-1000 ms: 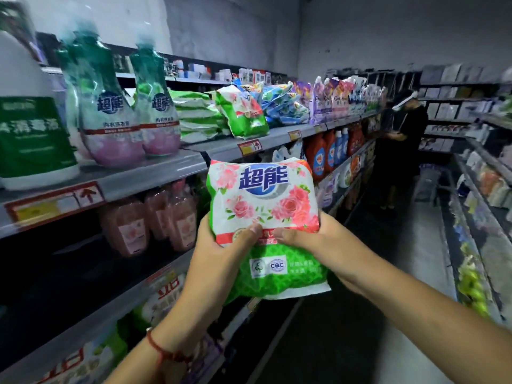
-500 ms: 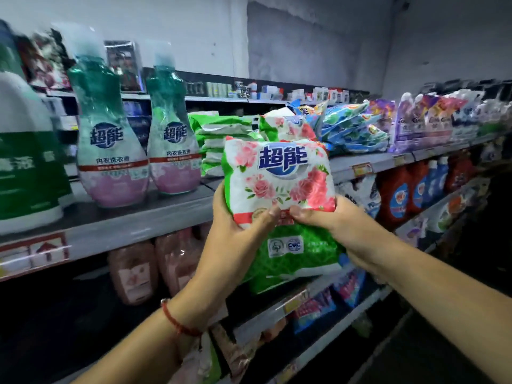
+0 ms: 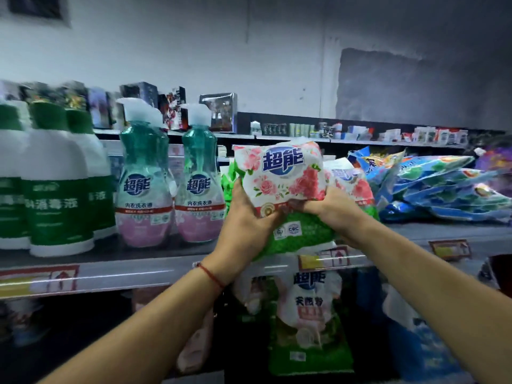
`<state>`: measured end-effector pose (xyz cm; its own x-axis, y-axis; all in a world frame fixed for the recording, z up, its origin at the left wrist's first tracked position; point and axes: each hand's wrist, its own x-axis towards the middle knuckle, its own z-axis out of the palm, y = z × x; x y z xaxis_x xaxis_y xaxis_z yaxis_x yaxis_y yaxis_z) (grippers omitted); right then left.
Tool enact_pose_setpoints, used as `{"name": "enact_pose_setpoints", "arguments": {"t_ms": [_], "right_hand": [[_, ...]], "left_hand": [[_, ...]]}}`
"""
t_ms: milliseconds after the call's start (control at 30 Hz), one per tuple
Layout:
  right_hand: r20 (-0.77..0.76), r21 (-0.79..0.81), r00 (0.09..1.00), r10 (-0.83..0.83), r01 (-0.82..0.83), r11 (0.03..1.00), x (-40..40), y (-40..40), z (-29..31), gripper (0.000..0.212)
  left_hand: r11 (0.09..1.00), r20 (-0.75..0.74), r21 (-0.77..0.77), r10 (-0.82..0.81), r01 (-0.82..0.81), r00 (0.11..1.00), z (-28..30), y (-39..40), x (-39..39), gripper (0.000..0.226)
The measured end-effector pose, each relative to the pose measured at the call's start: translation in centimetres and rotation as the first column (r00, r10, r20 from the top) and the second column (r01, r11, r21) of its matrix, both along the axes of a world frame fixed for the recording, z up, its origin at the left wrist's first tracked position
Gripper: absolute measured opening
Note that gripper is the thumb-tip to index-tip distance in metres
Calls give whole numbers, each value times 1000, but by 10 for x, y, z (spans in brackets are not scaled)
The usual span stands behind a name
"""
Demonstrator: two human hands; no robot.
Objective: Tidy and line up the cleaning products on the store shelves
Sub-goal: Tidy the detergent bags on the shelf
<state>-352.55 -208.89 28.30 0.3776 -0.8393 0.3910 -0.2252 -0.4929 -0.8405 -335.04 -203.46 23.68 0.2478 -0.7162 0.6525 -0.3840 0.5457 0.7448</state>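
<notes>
Both hands clamp one floral detergent bag (image 3: 279, 176), upright, long axis vertical. Left hand (image 3: 243, 220) wraps its left edge; right hand (image 3: 329, 209) pinches the middle from the right, fingers closed on the plastic. Bag hangs over the shelf edge (image 3: 138, 273). Matching bag stack (image 3: 352, 184) sits just behind and right of the fingers, pump bottles (image 3: 199, 187) left. Right hand nearer the stack.

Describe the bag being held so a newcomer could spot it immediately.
Look along the middle shelf, right of the two teal pump bottles. There the left hand and right hand grip the detergent bag: pink roses above, green below, unlike the blue bags piled rightward.
</notes>
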Motion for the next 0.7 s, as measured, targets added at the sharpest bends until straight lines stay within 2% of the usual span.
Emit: {"name": "enact_pose_setpoints", "arguments": {"t_ms": [100, 200, 333, 467, 567, 700], "right_hand": [[20, -12, 1000, -19, 19, 1000, 11, -28, -4, 14], [-50, -154, 987, -156, 147, 977, 20, -49, -33, 26], [87, -372, 928, -362, 368, 852, 31, -67, -66, 25], [97, -448, 920, -381, 382, 808, 36, -72, -69, 42], [85, -499, 907, -412, 396, 771, 37, -70, -71, 59], [81, -525, 905, -417, 394, 754, 35, -64, -70, 65]], "left_hand": [[992, 36, 62, 111, -113, 993, 2, -29, 0, 68], [970, 109, 87, 216, -225, 970, -5, -45, -4, 81], [957, 177, 42, 277, -288, 944, -13, -63, -1, 78], [927, 269, 13, 357, -374, 894, -13, -69, -3, 68], [882, 363, -7, 442, -472, 820, -15, -66, -6, 80], [828, 419, -14, 514, -561, 749, -15, -65, -7, 87]]}}
